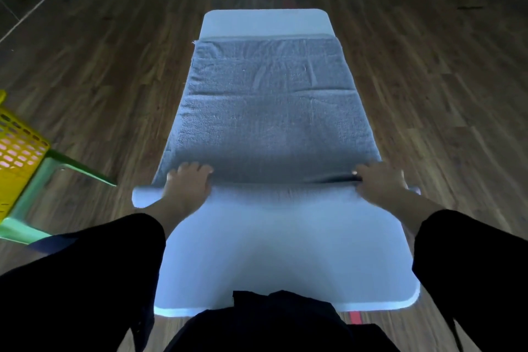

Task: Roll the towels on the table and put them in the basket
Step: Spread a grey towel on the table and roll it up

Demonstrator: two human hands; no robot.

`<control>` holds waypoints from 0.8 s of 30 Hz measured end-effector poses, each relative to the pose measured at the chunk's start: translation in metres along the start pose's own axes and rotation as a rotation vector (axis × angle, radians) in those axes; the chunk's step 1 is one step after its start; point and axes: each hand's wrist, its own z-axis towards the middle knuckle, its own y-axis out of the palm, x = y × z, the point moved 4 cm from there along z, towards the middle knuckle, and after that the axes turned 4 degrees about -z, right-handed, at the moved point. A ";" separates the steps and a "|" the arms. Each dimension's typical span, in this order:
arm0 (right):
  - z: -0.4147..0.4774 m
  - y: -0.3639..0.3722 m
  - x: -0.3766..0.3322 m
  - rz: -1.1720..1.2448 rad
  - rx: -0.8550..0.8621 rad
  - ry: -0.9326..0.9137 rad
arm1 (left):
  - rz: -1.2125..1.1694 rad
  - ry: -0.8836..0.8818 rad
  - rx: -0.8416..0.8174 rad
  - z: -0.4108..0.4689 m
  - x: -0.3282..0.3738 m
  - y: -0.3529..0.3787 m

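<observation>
Head camera, looking down: a grey terry towel (pixel 265 100) lies spread flat along the white rectangular table (pixel 285 251) with rounded corners; it covers the table's middle and far part, leaving a bare strip of tabletop beyond its far hem and a wide bare stretch on the near side. The left hand (pixel 187 183) is at the towel's near-left corner, fingers curled over the hem and gripping it; the right hand (pixel 380 183) grips the near-right corner, fingers bent round the edge, which is raised slightly off the table with a dark gap beneath. Black sleeves (pixel 85 266) cover both forearms. A yellow perforated plastic basket (pixel 17 151) stands well to the left of the table, on a pale green plastic stool (pixel 57 168). Dark wood-plank floor (pixel 428 66) surrounds the table; a small red mark (pixel 355 318) shows on it just past the table's near edge.
</observation>
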 end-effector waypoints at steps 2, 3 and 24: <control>0.000 0.004 -0.008 0.066 0.085 -0.011 | -0.115 0.004 0.095 -0.001 0.002 0.001; -0.001 0.010 -0.015 0.088 0.053 -0.047 | -0.125 0.034 0.021 -0.002 0.004 0.008; 0.007 0.023 -0.013 0.169 0.002 -0.071 | -0.044 0.105 -0.130 0.009 0.004 0.018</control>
